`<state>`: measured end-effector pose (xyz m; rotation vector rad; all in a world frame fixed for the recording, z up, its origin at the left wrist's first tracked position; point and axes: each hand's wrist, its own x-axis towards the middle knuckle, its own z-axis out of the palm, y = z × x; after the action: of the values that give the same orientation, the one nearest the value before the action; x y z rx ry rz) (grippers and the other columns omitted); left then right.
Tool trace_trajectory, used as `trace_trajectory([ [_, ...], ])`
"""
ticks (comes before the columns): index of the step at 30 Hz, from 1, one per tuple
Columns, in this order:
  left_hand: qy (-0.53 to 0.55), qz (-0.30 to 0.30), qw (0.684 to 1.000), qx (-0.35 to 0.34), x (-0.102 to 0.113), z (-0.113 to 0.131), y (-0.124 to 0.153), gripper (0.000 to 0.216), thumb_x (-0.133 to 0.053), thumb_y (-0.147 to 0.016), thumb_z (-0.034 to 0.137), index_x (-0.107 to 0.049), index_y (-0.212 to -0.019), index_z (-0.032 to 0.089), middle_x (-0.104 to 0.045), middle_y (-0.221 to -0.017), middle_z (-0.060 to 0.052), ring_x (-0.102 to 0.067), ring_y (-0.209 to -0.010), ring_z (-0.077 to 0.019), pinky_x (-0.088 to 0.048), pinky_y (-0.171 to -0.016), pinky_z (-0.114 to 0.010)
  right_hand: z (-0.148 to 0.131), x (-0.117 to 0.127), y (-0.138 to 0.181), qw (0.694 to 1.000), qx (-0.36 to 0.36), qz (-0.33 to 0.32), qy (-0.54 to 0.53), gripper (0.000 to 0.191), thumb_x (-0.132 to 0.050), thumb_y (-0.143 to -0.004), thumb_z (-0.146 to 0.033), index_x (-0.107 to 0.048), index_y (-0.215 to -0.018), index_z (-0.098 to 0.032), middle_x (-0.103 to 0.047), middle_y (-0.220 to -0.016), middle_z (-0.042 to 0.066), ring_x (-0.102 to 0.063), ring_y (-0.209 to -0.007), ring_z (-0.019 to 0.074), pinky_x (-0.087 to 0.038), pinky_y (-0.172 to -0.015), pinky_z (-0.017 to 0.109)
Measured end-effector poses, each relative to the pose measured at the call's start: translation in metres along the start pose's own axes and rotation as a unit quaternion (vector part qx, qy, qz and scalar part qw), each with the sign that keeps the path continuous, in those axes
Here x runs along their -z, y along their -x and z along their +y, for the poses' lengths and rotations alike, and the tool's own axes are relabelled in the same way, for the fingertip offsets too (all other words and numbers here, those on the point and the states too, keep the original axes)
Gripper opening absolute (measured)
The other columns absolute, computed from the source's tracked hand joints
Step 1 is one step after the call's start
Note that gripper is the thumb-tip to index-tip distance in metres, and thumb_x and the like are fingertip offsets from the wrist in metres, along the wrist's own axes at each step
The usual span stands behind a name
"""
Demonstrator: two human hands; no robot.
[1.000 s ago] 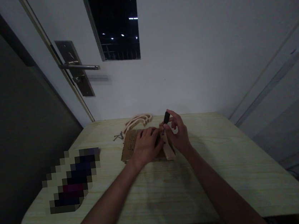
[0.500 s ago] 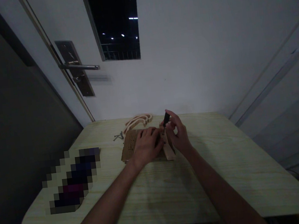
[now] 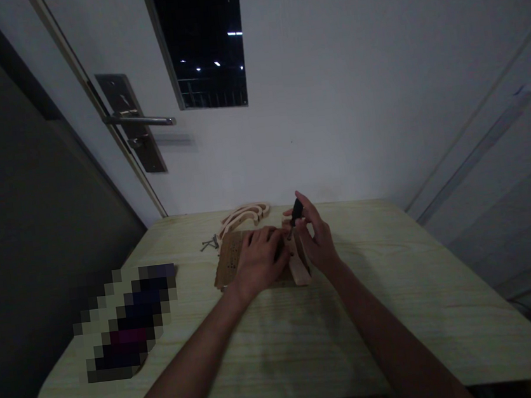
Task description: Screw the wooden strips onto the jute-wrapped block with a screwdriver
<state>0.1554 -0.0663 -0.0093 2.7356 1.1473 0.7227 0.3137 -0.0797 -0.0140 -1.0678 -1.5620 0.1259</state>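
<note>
A black-handled screwdriver [image 3: 297, 211] is gripped in my right hand [image 3: 319, 241]. It leans, its lower end meeting a pale wooden piece [image 3: 298, 268] with dark holes. That piece lies along the right side of a brown, rough-edged board [image 3: 227, 264], which looks like cardboard and has a cluster of small holes on its left part. My left hand [image 3: 263, 257] rests over the board, thumb and forefinger against the wooden piece, holding it down. Whether a screw sits under the screwdriver tip is too small to tell.
Curved pale wooden parts [image 3: 247, 216] lie behind the board. Several screws [image 3: 209, 243] are scattered to its left. A blurred-out dark object [image 3: 136, 322] lies on the left of the table [image 3: 428, 321]. Behind the table stands a white door with a metal handle [image 3: 141, 119].
The right hand's fingers have shifted slightly around the screwdriver handle, and the forefinger sits a little higher. The left hand stays in place on the board. The view has moved very slightly.
</note>
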Motion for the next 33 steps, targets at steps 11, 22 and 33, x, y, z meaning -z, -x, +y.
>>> trace_trajectory([
  [11, 0.002, -0.003, 1.000, 0.001, -0.001, -0.001, 0.001, 0.034, -0.044, -0.093, 0.033, -0.050, -0.126, 0.025, -0.055, -0.121, -0.006, -0.048, -0.116, -0.0241, -0.033, -0.104, -0.045, 0.004, -0.005, -0.001, 0.995, 0.011, 0.078, 0.057, 0.041, -0.059, -0.086, -0.034, -0.053, -0.126, -0.027, -0.065, -0.096, 0.004, -0.055, -0.067, 0.0134, -0.052, -0.064, 0.030],
  [22, 0.003, 0.000, 1.000, 0.002, -0.002, -0.002, 0.001, 0.032, -0.043, -0.094, 0.034, -0.051, -0.123, 0.025, -0.055, -0.121, -0.005, -0.049, -0.116, -0.0234, -0.034, -0.103, -0.043, 0.000, 0.001, 0.001, 0.998, -0.032, 0.016, -0.044, 0.045, -0.052, -0.090, -0.035, -0.046, -0.134, -0.027, -0.069, -0.103, 0.006, -0.068, -0.087, 0.0156, -0.059, -0.065, 0.025],
  [33, 0.008, 0.003, 1.000, -0.001, -0.003, -0.002, 0.001, 0.030, -0.043, -0.093, 0.033, -0.051, -0.121, 0.024, -0.055, -0.120, -0.006, -0.049, -0.115, -0.0237, -0.035, -0.102, -0.044, -0.005, -0.002, 0.003, 0.995, -0.055, -0.012, -0.077, 0.050, -0.054, -0.090, -0.033, -0.040, -0.138, -0.029, -0.064, -0.109, 0.007, -0.066, -0.083, 0.0146, -0.059, -0.060, 0.025],
])
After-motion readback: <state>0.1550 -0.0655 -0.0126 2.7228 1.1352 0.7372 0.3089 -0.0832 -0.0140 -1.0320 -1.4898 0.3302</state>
